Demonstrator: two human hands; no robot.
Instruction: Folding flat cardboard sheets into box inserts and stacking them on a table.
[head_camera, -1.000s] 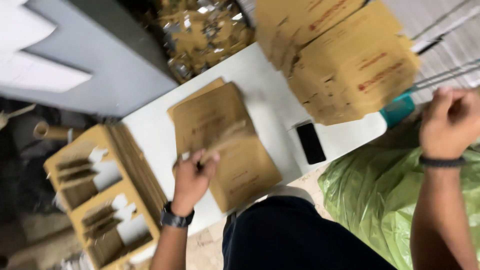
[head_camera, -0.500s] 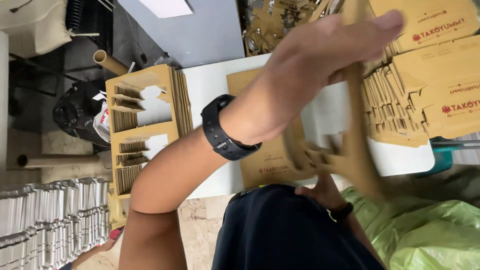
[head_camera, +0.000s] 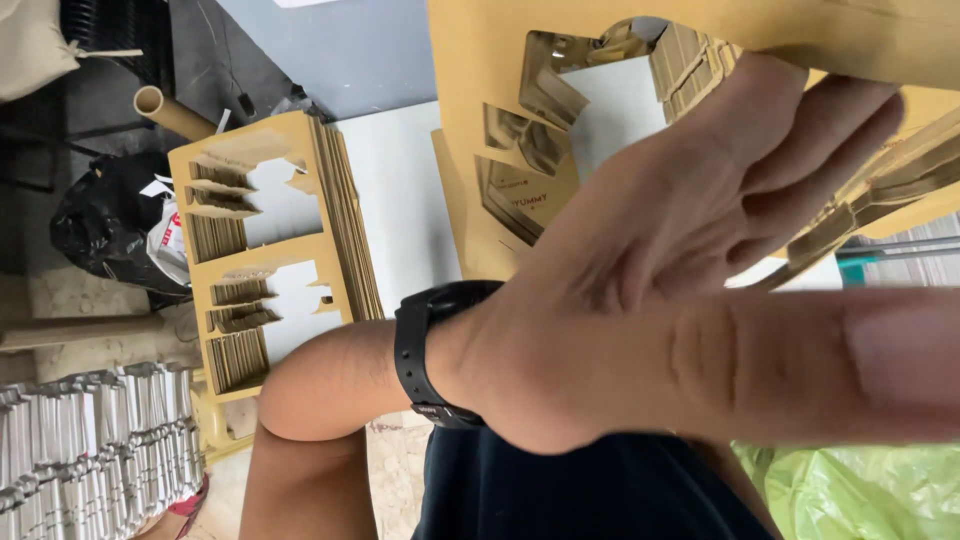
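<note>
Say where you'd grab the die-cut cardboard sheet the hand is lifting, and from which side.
Probably the solid border of the brown die-cut sheet, pinched from its outer edge. The middle is punched with cut-out windows and loose flaps, which would likely bend or tear. The left hand lies flat against the sheet; the right hand is not visible.

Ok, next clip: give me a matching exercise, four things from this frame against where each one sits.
Things:
1. die-cut cardboard sheet
2. wristband
3. cardboard tube
4. black bag

Places:
A. on the floor, far left
B. raised up close to the camera behind the left hand
C. upper left, by the stack of cut-out sheets
D. round the left wrist

Pairs: 1-B, 2-D, 3-C, 4-A
</note>
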